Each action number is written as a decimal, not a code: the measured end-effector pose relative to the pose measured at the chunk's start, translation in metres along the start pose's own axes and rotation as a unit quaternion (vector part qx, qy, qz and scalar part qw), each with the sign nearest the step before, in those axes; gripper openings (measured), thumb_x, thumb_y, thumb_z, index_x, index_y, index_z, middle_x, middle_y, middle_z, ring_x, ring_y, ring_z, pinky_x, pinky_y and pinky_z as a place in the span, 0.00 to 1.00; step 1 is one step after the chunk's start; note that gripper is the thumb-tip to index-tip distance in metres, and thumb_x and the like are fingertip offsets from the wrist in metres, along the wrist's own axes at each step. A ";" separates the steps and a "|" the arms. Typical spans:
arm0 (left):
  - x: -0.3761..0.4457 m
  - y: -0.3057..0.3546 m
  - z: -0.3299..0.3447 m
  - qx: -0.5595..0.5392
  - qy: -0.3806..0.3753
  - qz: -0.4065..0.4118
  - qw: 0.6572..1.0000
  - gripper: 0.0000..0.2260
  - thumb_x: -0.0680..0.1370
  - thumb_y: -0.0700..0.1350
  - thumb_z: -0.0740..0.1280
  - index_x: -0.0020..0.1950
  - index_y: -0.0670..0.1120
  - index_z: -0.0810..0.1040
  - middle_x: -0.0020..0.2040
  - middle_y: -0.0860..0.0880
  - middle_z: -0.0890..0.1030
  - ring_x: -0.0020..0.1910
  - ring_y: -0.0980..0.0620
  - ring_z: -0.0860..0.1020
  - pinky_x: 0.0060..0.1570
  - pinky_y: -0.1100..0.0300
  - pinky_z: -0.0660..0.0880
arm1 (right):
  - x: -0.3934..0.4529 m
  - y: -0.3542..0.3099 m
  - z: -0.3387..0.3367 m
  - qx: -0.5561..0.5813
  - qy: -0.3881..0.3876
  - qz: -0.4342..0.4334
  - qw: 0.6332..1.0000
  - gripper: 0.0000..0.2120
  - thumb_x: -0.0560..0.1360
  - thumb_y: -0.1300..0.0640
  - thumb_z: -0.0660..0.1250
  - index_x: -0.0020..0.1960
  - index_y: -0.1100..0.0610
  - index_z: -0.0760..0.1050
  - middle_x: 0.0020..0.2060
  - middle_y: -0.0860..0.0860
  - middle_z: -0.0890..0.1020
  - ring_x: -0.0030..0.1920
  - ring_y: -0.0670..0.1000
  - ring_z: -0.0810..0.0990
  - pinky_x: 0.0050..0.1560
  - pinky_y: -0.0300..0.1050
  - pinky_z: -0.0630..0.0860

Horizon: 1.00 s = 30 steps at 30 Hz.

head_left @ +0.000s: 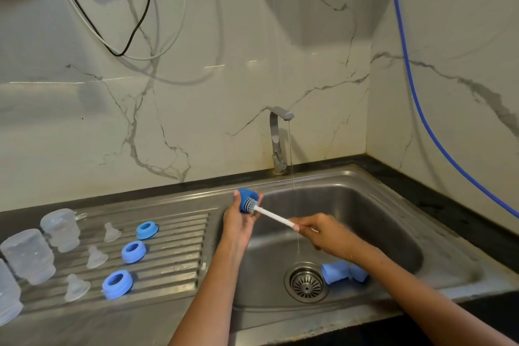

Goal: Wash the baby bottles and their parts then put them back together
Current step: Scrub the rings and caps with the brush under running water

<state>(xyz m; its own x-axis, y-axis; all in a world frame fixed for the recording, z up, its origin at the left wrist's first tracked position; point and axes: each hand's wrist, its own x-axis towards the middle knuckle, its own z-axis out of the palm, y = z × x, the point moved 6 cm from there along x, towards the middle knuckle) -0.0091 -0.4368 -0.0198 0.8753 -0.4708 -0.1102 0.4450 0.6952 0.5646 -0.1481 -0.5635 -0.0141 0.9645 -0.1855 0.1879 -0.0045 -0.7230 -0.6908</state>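
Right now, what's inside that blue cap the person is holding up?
The bristle head of a white-handled brush sits in the opening of the blue cap, which the left hand grips. The right hand holds the handle. The cap's inner surface is hidden.

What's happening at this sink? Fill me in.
A person is scrubbing a blue bottle cap, held in the left hand, with a small brush gripped in the right hand. The tap runs a thin stream. Two more blue caps lie by the drain. Three bottles, three nipples and three blue rings sit on the drainboard.
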 end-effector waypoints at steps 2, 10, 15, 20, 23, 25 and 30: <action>-0.001 0.002 0.003 0.005 -0.028 -0.007 1.000 0.13 0.81 0.45 0.60 0.62 0.40 0.70 0.61 0.38 0.74 0.50 0.42 0.79 0.51 0.43 0.77 | -0.005 0.006 0.004 0.252 -0.081 0.084 0.961 0.14 0.79 0.45 0.63 0.63 0.42 0.76 0.25 0.46 0.66 0.24 0.44 0.62 0.23 0.36 0.59; -0.002 -0.003 -0.017 0.192 0.060 0.044 0.979 0.08 0.77 0.43 0.68 0.52 0.40 0.73 0.50 0.41 0.79 0.45 0.47 0.80 0.50 0.53 0.76 | -0.001 0.011 -0.017 -0.197 0.016 0.026 0.980 0.17 0.81 0.45 0.58 0.69 0.40 0.70 0.36 0.46 0.79 0.32 0.46 0.74 0.33 0.40 0.71; -0.001 0.005 -0.017 0.186 0.048 0.052 0.980 0.10 0.77 0.44 0.67 0.55 0.40 0.73 0.51 0.40 0.80 0.49 0.45 0.80 0.52 0.50 0.78 | 0.000 -0.002 -0.007 -0.225 0.044 -0.039 0.972 0.17 0.81 0.46 0.57 0.70 0.41 0.69 0.32 0.42 0.78 0.31 0.45 0.74 0.34 0.39 0.69; -0.005 0.007 0.003 0.020 -0.065 -0.033 0.997 0.14 0.80 0.47 0.62 0.59 0.38 0.72 0.51 0.37 0.80 0.43 0.41 0.84 0.45 0.49 0.81 | -0.011 0.011 -0.007 0.269 -0.101 0.101 0.953 0.13 0.79 0.45 0.62 0.61 0.42 0.78 0.25 0.47 0.64 0.24 0.44 0.60 0.22 0.35 0.58; -0.005 0.005 -0.001 0.069 -0.050 -0.026 0.996 0.11 0.79 0.45 0.64 0.57 0.39 0.73 0.52 0.38 0.79 0.45 0.43 0.83 0.52 0.47 0.79 | -0.009 0.012 -0.006 0.229 -0.099 0.089 0.964 0.13 0.79 0.45 0.63 0.61 0.42 0.78 0.27 0.48 0.68 0.25 0.44 0.63 0.23 0.36 0.61; -0.005 0.001 -0.011 0.172 0.010 0.005 0.985 0.10 0.77 0.43 0.67 0.54 0.40 0.73 0.51 0.40 0.79 0.48 0.44 0.81 0.53 0.50 0.77 | -0.003 0.013 -0.014 -0.005 -0.021 0.046 0.999 0.14 0.80 0.46 0.61 0.65 0.41 0.76 0.32 0.46 0.76 0.28 0.43 0.71 0.29 0.39 0.69; 0.001 0.010 -0.014 0.197 0.069 0.073 0.975 0.13 0.74 0.44 0.70 0.55 0.41 0.74 0.52 0.40 0.80 0.49 0.45 0.81 0.48 0.57 0.78 | 0.002 -0.005 -0.013 -0.409 0.115 -0.044 0.904 0.20 0.82 0.43 0.50 0.74 0.36 0.59 0.34 0.46 0.73 0.31 0.47 0.71 0.30 0.40 0.65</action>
<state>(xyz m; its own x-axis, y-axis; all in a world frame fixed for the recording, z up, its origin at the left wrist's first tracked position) -0.0010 -0.4227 -0.0252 0.9532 -0.2857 -0.0993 0.2306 0.4739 0.8498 -0.1493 -0.5690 -0.0018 0.8904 -0.1692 0.4226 -0.2150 -0.9746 0.0629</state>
